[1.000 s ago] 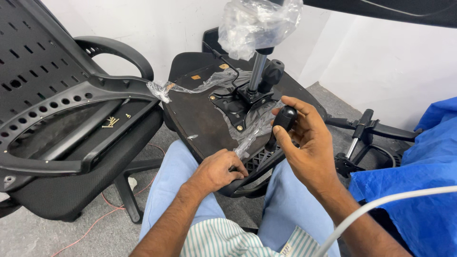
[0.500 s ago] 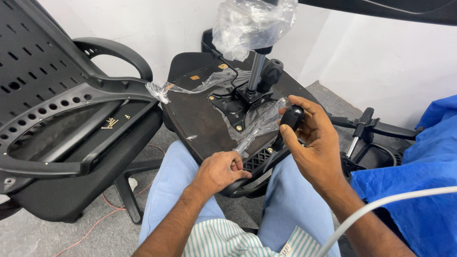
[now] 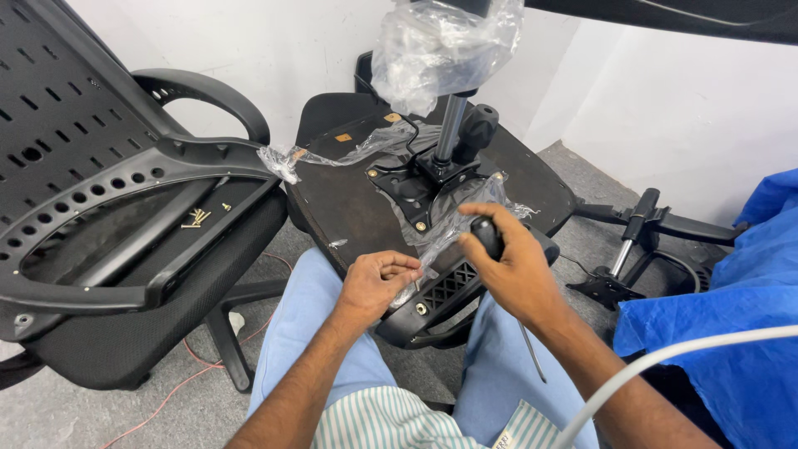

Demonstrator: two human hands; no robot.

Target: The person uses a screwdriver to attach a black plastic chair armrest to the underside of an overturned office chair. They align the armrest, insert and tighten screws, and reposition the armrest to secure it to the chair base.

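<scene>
Apparently both hands are closed: right hand (image 3: 517, 268) gripping knob (image 3: 487, 235), left hand (image 3: 376, 281) pinching plastic wrap (image 3: 449, 223).

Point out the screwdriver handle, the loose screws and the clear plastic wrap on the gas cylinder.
screwdriver handle (image 3: 489, 234), head view: black grip top, in the right hand.
loose screws (image 3: 197, 218), head view: middle of the pile.
plastic wrap (image 3: 440, 46), head view: crumpled middle.

you get bright, even light with soft shadows. glare sits on the plastic wrap (image 3: 445, 46). edges bend slightly; focus stays sharp.
</scene>
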